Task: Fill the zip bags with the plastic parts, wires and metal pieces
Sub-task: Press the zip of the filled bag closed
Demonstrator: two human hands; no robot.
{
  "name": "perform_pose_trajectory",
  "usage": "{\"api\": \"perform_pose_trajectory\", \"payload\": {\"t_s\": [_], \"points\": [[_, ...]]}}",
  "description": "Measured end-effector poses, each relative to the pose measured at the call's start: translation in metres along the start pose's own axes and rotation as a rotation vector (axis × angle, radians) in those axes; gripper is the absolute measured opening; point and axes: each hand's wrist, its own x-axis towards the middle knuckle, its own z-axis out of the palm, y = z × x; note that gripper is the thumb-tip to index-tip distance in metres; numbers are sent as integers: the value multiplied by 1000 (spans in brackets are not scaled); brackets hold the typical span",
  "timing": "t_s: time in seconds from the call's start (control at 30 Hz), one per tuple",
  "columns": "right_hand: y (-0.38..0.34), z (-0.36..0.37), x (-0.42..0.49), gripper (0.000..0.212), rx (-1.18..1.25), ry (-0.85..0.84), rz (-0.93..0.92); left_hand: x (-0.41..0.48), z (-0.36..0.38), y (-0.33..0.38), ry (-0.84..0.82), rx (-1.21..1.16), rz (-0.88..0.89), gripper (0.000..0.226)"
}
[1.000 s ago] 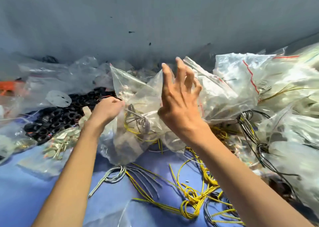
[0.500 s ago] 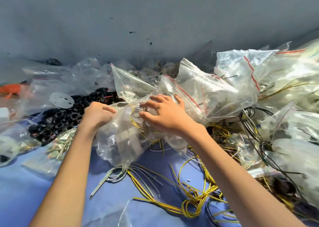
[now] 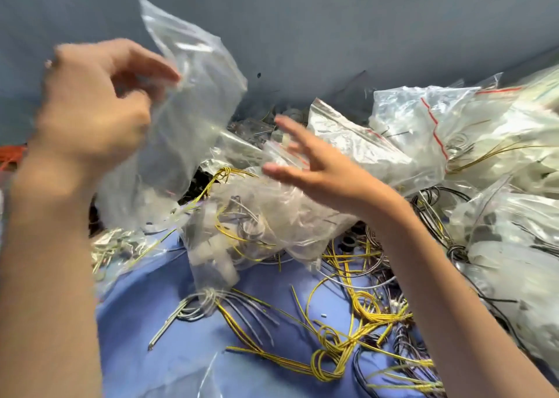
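Above the blue worktop (image 3: 145, 322), the left hand (image 3: 90, 107) pinches an apparently empty zip bag (image 3: 187, 110) hanging upright, while the right hand (image 3: 314, 168), open-fingered, hovers nearer the yellow wires (image 3: 357, 310) lying below it.

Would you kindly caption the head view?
Left hand lifts a clear zip bag; open right hand hovers above bagged wires.

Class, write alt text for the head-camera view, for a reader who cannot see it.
A person's left hand lifts a clear zip bag above a blue cloth, while the open right hand hovers over a filled bag of wires. Loose yellow wires and more filled bags lie to the right.
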Motion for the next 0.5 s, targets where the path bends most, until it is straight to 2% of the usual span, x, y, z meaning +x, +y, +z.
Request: {"api": "perform_pose_trajectory", "payload": {"t_s": [0.1, 0.13, 0.23, 0.3, 0.4, 0.5], "points": [[-13, -23, -5, 80, 99, 245, -113, -15, -3, 32, -190, -8, 184, 27], [-17, -30, -8, 69, 116, 266, -162, -19, -2, 40, -222, -30, 222, 25], [-28, -42, -19, 13, 100, 315, -291, -23, 6, 52, -292, -124, 247, 20], [-32, -46, -22, 15, 143, 409, -277, -22, 13, 54, -315, -82, 237, 18], [-37, -49, -23, 19, 206, 502, -134, -19, 22, 52, -177, 126, 253, 19], [-43, -48, -23, 16, 397, 545, -10, -25, 34, 66, -82, 143, 200, 32]]}}
